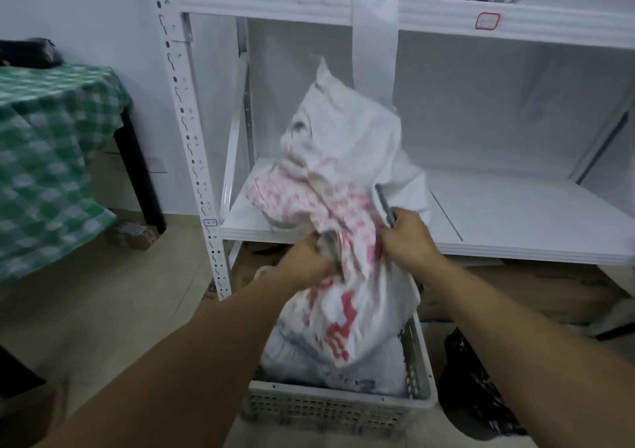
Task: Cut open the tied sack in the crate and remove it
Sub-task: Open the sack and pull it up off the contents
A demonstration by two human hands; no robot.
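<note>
A white woven sack (347,159) with red print rises out of the grey slatted plastic crate (336,408) on the floor, its loose top reaching up in front of the shelf. My left hand (311,260) grips a bunch of the sack's fabric at its left side. At the sack's right side my right hand (407,238) clutches the fabric together with a thin grey tool (384,203), whose tip sticks up above my fingers. More whitish bagged material (295,361) lies in the crate under the sack. The picture is blurred by motion.
A white metal shelving unit (515,214) stands right behind the crate, with a white strip (374,35) hanging from its upper shelf. A table with a green checked cloth (51,159) is at left. A black bag (474,389) lies right of the crate. Cardboard sits under the shelf.
</note>
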